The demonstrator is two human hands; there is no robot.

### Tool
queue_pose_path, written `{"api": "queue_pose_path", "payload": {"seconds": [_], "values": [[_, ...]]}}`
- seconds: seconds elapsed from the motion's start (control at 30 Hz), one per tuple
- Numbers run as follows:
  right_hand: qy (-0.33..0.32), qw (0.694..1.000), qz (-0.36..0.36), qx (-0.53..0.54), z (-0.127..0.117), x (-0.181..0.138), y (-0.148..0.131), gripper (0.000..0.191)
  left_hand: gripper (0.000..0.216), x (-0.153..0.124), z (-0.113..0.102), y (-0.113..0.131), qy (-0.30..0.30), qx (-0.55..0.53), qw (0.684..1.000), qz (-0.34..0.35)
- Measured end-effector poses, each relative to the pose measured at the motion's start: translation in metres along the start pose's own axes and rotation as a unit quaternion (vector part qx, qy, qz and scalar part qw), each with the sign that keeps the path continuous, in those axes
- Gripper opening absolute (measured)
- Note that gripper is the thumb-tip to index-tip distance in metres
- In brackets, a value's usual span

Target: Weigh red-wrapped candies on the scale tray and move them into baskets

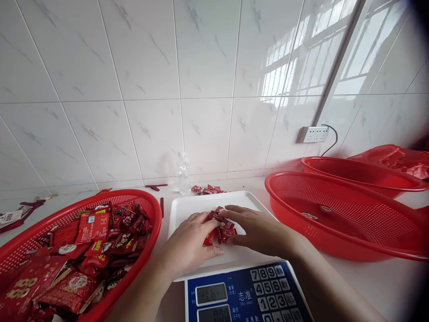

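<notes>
Both hands meet over the white tray (258,203) of a digital scale, cupped around a small pile of red snack packets (225,232). My left hand (192,239) curls round the pile from the left, its thumb low along the near side. From the right, my right hand (251,226) closes on the same packets, with its fingers over their top and side. Some fingertips are hidden behind the packets. Just in front of the tray lies the scale's blue keypad panel (246,295), with grey displays whose digits I cannot read surely.
At left, a red basket (152,210) holds many red packets. A red basket (335,243) at right has a few small pieces inside; another red basket (362,163) stands behind it. Beyond the tray are a clear bottle (183,174) and loose packets (208,190). A power strip (314,134) hangs on the wall.
</notes>
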State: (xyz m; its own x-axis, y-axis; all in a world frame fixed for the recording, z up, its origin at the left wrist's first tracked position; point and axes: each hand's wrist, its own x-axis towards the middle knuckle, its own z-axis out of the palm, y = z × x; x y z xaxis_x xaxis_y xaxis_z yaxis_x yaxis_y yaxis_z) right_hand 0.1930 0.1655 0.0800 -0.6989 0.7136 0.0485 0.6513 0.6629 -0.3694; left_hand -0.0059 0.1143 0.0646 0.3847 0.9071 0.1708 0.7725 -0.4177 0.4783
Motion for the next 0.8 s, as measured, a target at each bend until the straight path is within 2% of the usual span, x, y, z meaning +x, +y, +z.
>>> {"api": "queue_pose_path", "payload": {"seconds": [0.2, 0.3, 0.57, 0.7, 0.8], "values": [[0.015, 1.0, -0.013, -0.002, 0.004, 0.004, 0.004, 0.042, 0.031, 0.002, 0.001, 0.0, 0.008, -0.014, 1.0, 0.006], [0.034, 0.999, -0.007, -0.022, 0.006, 0.006, 0.006, 0.039, 0.029, 0.003, 0.001, 0.0, 0.009, -0.017, 1.0, 0.007], [0.048, 0.995, 0.066, -0.049, 0.011, 0.012, 0.013, 0.037, 0.03, 0.004, 0.004, -0.007, 0.032, -0.005, 0.998, -0.05], [0.052, 0.996, 0.04, -0.052, 0.011, 0.011, 0.014, 0.05, 0.043, 0.005, 0.006, -0.011, 0.035, 0.001, 0.999, -0.022], [0.043, 0.998, 0.002, -0.042, 0.013, 0.011, 0.013, 0.049, 0.043, 0.004, 0.007, -0.011, 0.021, 0.01, 1.0, -0.007]]}}
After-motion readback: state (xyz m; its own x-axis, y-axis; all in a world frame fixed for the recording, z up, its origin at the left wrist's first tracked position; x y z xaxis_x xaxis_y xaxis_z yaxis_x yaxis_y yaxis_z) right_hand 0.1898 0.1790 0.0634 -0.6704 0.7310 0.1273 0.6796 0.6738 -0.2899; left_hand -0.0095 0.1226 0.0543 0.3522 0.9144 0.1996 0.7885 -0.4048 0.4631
